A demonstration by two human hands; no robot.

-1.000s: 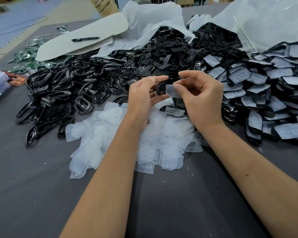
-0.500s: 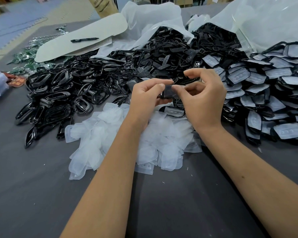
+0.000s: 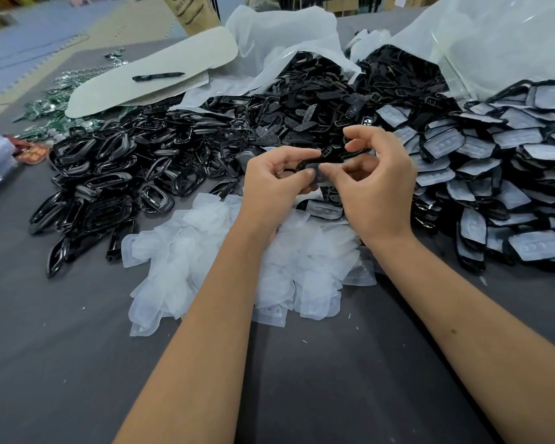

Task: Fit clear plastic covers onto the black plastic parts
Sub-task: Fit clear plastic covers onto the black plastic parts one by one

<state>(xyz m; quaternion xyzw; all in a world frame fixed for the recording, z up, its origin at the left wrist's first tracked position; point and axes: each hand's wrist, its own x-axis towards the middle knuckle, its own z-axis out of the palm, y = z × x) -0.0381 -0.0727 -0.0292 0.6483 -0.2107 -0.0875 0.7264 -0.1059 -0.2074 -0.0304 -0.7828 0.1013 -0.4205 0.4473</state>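
The grey table (image 3: 77,347) is lying buried under heaps of parts. I'm watching my left hand (image 3: 269,184) and right hand (image 3: 375,187) pinching one black part (image 3: 326,153) and its clear cover (image 3: 319,174) above the loose-cover pile (image 3: 237,267). The cover is looking thin, light and floppy, so I'm judging its edges the best hold.

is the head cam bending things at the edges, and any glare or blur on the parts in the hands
Head view: wide-angle bend shows, the forearms splay toward the lower corners and the table edge curves. Soft overhead light, faint shadows; glossy glints on the black frames. The black part and clear cover between left hand and right hand look slightly soft.
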